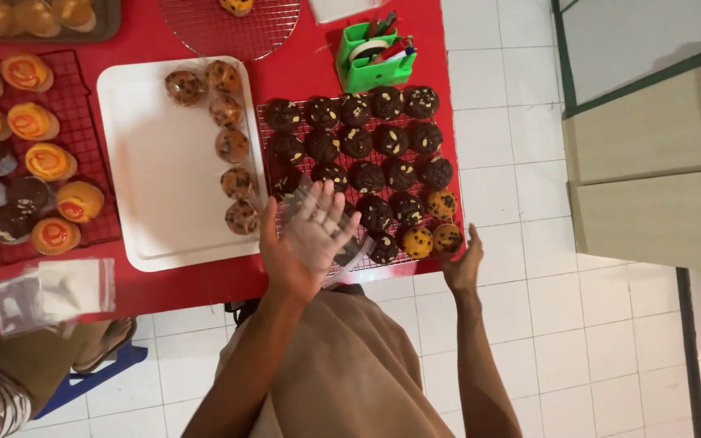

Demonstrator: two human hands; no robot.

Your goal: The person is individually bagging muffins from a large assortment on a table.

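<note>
1. Left hand (308,235) keeps its grip spread, fingers fanned over a clear plastic wrapper (350,247) at the near edge of the wire rack (263,154).
2. Right hand (462,264) grips the rack's near right corner; how tightly, I cannot tell.
3. Dark chocolate muffins (367,138) fill the rack.
4. Beside it lies a white tray (148,170) on the red desk (204,284).
</note>
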